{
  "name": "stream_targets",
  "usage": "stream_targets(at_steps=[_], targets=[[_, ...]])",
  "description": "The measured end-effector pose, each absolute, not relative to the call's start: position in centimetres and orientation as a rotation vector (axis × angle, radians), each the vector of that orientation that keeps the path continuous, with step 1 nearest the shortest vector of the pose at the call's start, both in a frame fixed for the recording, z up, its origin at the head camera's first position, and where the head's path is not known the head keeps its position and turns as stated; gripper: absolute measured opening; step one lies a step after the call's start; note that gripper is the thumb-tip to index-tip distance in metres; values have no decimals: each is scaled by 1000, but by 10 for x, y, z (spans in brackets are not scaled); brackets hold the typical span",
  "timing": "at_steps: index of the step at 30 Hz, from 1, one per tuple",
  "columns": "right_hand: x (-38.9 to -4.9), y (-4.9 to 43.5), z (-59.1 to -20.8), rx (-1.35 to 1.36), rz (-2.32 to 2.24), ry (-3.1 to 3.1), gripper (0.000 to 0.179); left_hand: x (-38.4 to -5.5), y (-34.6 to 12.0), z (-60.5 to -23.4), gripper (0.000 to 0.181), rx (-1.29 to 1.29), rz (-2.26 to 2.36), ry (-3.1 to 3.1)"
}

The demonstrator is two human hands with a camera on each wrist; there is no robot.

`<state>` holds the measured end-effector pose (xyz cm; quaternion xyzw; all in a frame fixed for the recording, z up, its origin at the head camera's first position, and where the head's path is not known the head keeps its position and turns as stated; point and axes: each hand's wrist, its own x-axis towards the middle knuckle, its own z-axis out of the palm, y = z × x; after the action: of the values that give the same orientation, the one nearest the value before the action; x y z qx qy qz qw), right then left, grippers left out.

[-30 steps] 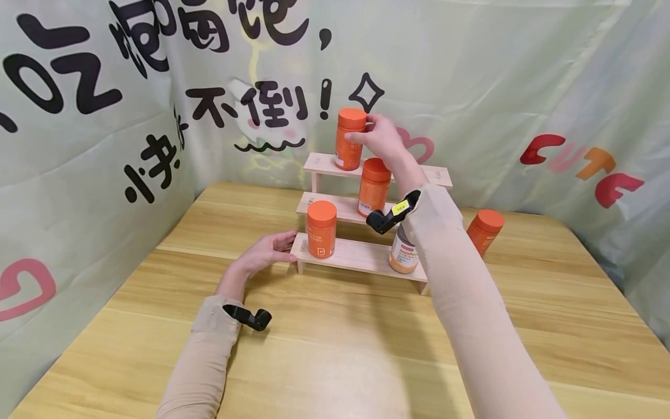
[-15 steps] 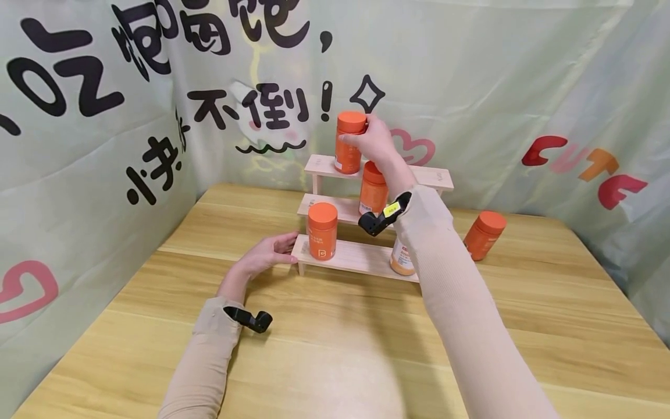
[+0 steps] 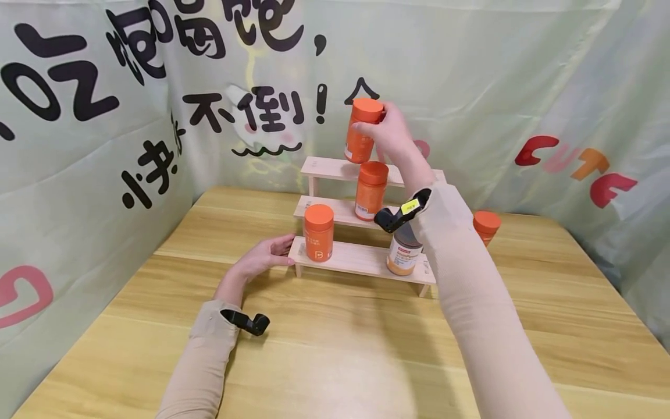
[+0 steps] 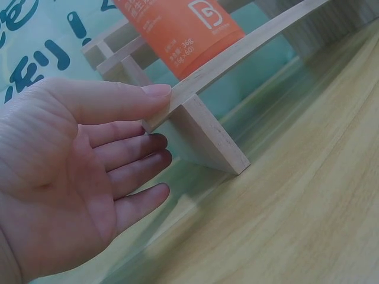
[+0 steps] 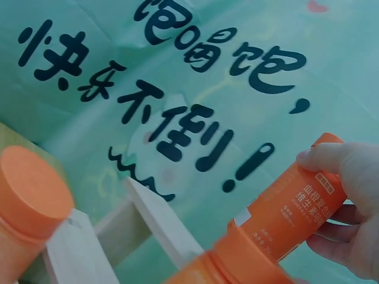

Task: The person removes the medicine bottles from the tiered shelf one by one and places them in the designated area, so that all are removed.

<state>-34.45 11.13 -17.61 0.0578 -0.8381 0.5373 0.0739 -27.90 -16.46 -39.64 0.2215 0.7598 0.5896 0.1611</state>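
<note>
My right hand (image 3: 394,135) grips an orange supplement bottle (image 3: 358,143), slightly tilted over the top tier of a three-tier wooden display rack (image 3: 361,256). In the right wrist view, the thumb lies along the front of the bottle (image 5: 294,207) with fingers behind it. At the left end of the lowest tier, my left hand (image 3: 262,256) holds the shelf end, thumb at the front corner and fingers toward the back. Another orange bottle (image 3: 319,233) stands upright beside that end. On the middle tier is an orange bottle (image 3: 371,191); a grey-lidded white-and-orange jar (image 3: 404,254) stands lower right.
One more orange bottle (image 3: 487,226) is on the wooden table (image 3: 335,349) right of the rack, partly hidden by my right sleeve (image 3: 481,291). A pale cloth backdrop (image 3: 471,87) with printed lettering hangs close behind the rack.
The bottle in my right hand has risen off the top tier, shifted right and tilted. The right forearm has moved right, showing more of the jar. My left hand stays at the rack.
</note>
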Motion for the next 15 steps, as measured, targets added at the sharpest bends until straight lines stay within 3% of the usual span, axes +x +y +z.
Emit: stream_targets(at_steps=[15], targets=[[-338, 181, -178, 74, 1569, -2410, 58, -278, -165, -396, 76, 666, 1696, 2138]])
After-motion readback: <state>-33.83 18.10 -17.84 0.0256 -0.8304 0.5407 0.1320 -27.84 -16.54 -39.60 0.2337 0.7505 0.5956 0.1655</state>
